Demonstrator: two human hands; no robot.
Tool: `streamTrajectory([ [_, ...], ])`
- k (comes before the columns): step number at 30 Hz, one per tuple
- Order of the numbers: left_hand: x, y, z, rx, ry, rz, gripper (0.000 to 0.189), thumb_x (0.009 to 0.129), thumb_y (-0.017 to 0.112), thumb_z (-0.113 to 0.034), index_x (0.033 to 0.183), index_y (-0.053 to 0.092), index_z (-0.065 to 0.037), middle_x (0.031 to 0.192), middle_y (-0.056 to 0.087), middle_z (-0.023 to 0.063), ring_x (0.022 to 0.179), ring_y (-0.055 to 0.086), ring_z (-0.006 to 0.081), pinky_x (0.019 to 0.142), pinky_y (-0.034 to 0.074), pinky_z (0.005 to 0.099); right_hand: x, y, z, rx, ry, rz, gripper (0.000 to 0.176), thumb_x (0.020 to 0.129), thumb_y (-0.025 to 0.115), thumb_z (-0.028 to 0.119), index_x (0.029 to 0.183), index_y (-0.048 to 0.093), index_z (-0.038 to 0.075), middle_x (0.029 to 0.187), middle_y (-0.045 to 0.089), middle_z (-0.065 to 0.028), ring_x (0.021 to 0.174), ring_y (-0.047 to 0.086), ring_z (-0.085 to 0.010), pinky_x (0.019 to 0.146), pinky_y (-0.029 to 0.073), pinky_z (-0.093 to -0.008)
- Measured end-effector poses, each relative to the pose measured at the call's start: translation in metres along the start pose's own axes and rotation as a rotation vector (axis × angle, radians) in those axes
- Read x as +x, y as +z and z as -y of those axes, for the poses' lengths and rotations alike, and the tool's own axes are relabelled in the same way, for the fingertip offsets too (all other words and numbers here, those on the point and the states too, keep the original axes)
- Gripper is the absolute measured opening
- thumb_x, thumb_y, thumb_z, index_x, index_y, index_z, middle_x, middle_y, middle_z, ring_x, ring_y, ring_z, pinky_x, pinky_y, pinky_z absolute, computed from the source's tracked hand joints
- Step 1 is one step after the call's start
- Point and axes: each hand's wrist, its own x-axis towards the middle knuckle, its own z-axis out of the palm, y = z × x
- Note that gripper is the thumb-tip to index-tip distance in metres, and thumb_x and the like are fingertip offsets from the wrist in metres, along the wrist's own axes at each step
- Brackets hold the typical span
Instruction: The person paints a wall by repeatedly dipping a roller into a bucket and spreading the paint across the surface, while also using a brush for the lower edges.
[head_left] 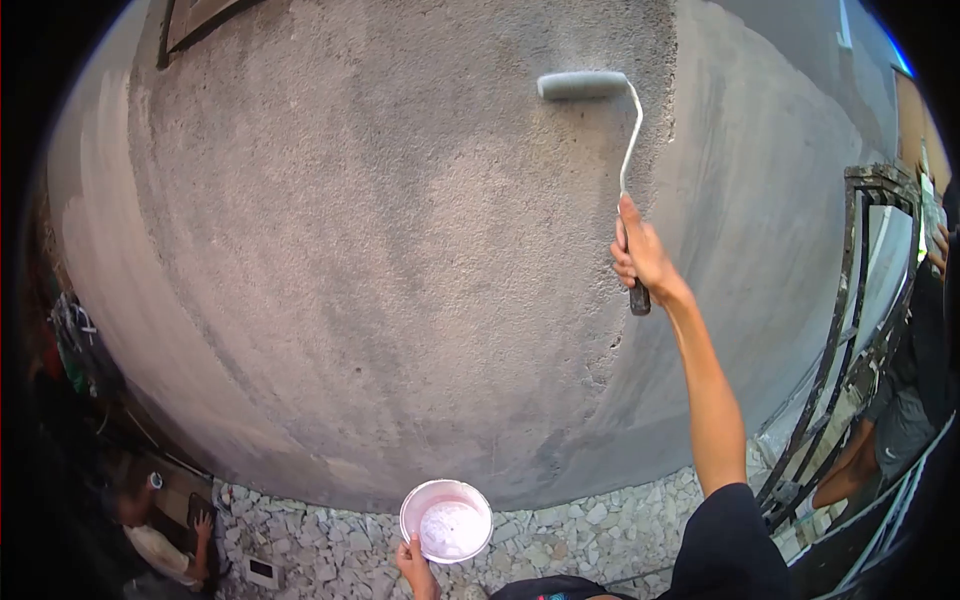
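My right hand (645, 255) is wrapped round the dark handle of a paint roller (583, 85), arm stretched out. The white roller sleeve lies level against the upper part of a rough grey wall (400, 220), and its bent wire frame curves down to the handle. Low in the view, my left hand (417, 568) grips the rim of a white bucket (446, 520), thumb at the edge. Pale, whitish liquid shows inside the bucket.
Broken stone rubble (610, 520) covers the ground along the wall's foot. A dark metal railing (850, 300) stands at the right, with a person (905, 400) beyond it. Another person (160, 540) is low at the left. A framed edge (200, 20) sits at top left.
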Motion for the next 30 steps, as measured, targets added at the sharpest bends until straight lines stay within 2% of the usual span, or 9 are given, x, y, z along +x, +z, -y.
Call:
streamTrajectory([
  [5, -0.047, 0.021, 0.016, 0.096, -0.057, -0.077, 0.033, 0.094, 0.058, -0.025, 0.068, 0.041, -0.015, 0.063, 0.038, -0.009, 0.056, 0.03, 0.0011, 0.049, 0.021, 0.0213, -0.093, 0.0, -0.154, -0.033, 0.114, -0.047, 0.058, 0.094, 0.032, 0.064, 0.068, 0.033, 0.012, 0.047, 0.032, 0.0019, 0.036, 0.032, -0.0086, 0.034, 0.028, -0.025],
  [8, -0.072, 0.025, 0.024, 0.129, -0.002, -0.12, 0.037, 0.094, 0.059, -0.026, 0.066, 0.036, -0.017, 0.062, 0.033, -0.0099, 0.055, 0.027, 0.001, 0.048, 0.019, 0.0217, -0.143, -0.003, -0.214, 0.051, 0.291, -0.021, 0.057, 0.095, 0.035, 0.062, 0.067, 0.034, 0.011, 0.047, 0.031, 0.0021, 0.036, 0.032, -0.0091, 0.035, 0.028, -0.0252],
  [13, -0.102, 0.024, 0.019, 0.06, 0.034, -0.208, 0.037, 0.094, 0.06, -0.026, 0.066, 0.036, -0.017, 0.061, 0.032, -0.0103, 0.054, 0.026, 0.0009, 0.048, 0.019, 0.0212, -0.216, -0.016, -0.257, 0.175, 0.558, 0.008, 0.057, 0.095, 0.038, 0.06, 0.066, 0.036, 0.011, 0.047, 0.032, 0.0019, 0.036, 0.033, -0.0098, 0.035, 0.028, -0.0254],
  [15, -0.108, 0.022, 0.011, 0.063, 0.034, -0.244, 0.038, 0.094, 0.06, -0.025, 0.066, 0.036, -0.017, 0.061, 0.032, -0.0103, 0.054, 0.026, 0.001, 0.048, 0.019, 0.0211, -0.243, -0.017, -0.273, 0.098, 0.664, -0.067, 0.056, 0.094, 0.04, 0.06, 0.065, 0.037, 0.012, 0.047, 0.032, 0.0018, 0.036, 0.033, -0.0098, 0.035, 0.028, -0.0257],
  [18, -0.111, 0.011, 0.001, 0.087, 0.057, -0.286, 0.039, 0.094, 0.06, -0.024, 0.066, 0.034, -0.016, 0.061, 0.031, -0.0099, 0.054, 0.026, 0.0014, 0.048, 0.019, 0.0218, -0.276, -0.006, -0.282, 0.057, 0.714, -0.157, 0.056, 0.094, 0.041, 0.059, 0.065, 0.038, 0.011, 0.047, 0.033, 0.0019, 0.036, 0.034, -0.0099, 0.035, 0.029, -0.0259],
  [24, -0.094, -0.009, -0.023, 0.329, 0.155, -0.273, 0.039, 0.093, 0.061, -0.017, 0.066, 0.032, -0.013, 0.062, 0.028, -0.0091, 0.057, 0.024, 0.0017, 0.05, 0.019, 0.0224, -0.298, 0.0, -0.251, -0.028, 0.736, 0.025, 0.05, 0.094, 0.05, 0.051, 0.068, 0.042, 0.009, 0.049, 0.038, 0.0016, 0.038, 0.037, -0.0085, 0.037, 0.032, -0.0252],
  [27, -0.078, -0.013, -0.042, 0.356, 0.2, -0.264, 0.039, 0.093, 0.061, -0.017, 0.066, 0.033, -0.013, 0.063, 0.028, -0.0091, 0.058, 0.024, 0.0017, 0.05, 0.019, 0.0221, -0.298, 0.015, -0.231, -0.082, 0.57, 0.206, 0.036, 0.092, 0.061, 0.033, 0.071, 0.048, 0.006, 0.056, 0.048, 0.0, 0.043, 0.044, -0.007, 0.04, 0.034, -0.0238],
  [28, -0.072, -0.015, -0.044, 0.364, 0.191, -0.274, 0.039, 0.093, 0.061, -0.017, 0.066, 0.033, -0.013, 0.063, 0.028, -0.0091, 0.058, 0.024, 0.0017, 0.05, 0.019, 0.0221, -0.297, 0.025, -0.22, -0.082, 0.582, 0.216, 0.036, 0.092, 0.061, 0.033, 0.071, 0.048, 0.006, 0.056, 0.048, 0.0, 0.043, 0.044, -0.007, 0.04, 0.034, -0.0238],
  [30, -0.058, -0.022, -0.047, 0.349, 0.201, -0.26, 0.039, 0.093, 0.061, -0.018, 0.066, 0.033, -0.013, 0.064, 0.029, -0.0091, 0.058, 0.025, 0.0016, 0.05, 0.019, 0.022, -0.295, 0.051, -0.196, -0.263, 0.448, 0.331, 0.031, 0.09, 0.064, 0.025, 0.073, 0.051, 0.003, 0.058, 0.055, -0.0034, 0.045, 0.048, -0.0068, 0.042, 0.037, -0.0247],
])
